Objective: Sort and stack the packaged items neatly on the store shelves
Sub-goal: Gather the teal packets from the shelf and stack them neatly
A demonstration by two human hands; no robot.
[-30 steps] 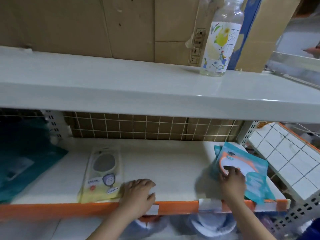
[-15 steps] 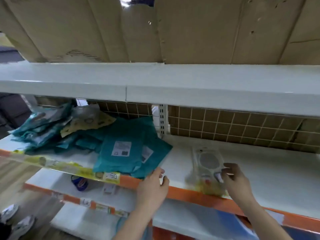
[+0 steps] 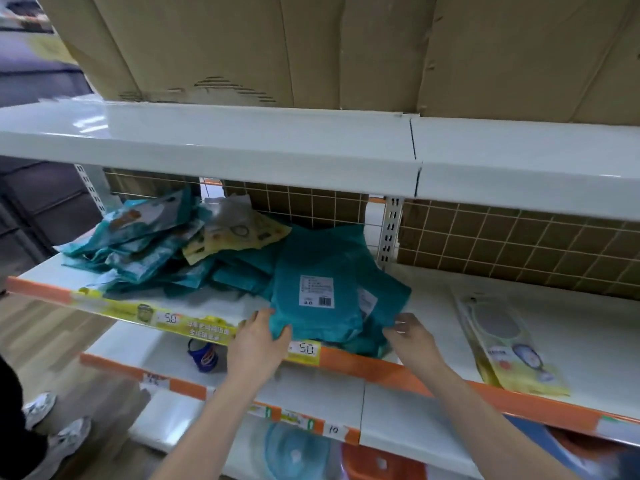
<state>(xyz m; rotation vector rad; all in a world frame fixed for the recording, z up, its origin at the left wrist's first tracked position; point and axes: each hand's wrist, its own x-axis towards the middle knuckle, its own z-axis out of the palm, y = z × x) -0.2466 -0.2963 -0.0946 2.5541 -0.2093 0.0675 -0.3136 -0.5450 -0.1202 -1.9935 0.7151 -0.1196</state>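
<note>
Teal packets (image 3: pixel 322 292) piled toward the shelf's left end, top one with a white barcode label. Yellow packet (image 3: pixel 239 233) on the pile; another yellow-and-clear packet (image 3: pixel 509 344) near the front edge on the right. Shelf (image 3: pixel 588 327) white, front strip (image 3: pixel 381 367) orange with yellow price tags. Back panel (image 3: pixel 512 244) brown with a white wire grid. Cardboard boxes (image 3: pixel 311 46) on top, tan.

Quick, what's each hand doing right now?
Left hand: grips the near edge of the teal packet.
Right hand: touches the teal stack's corner; grip cannot be told.
</note>
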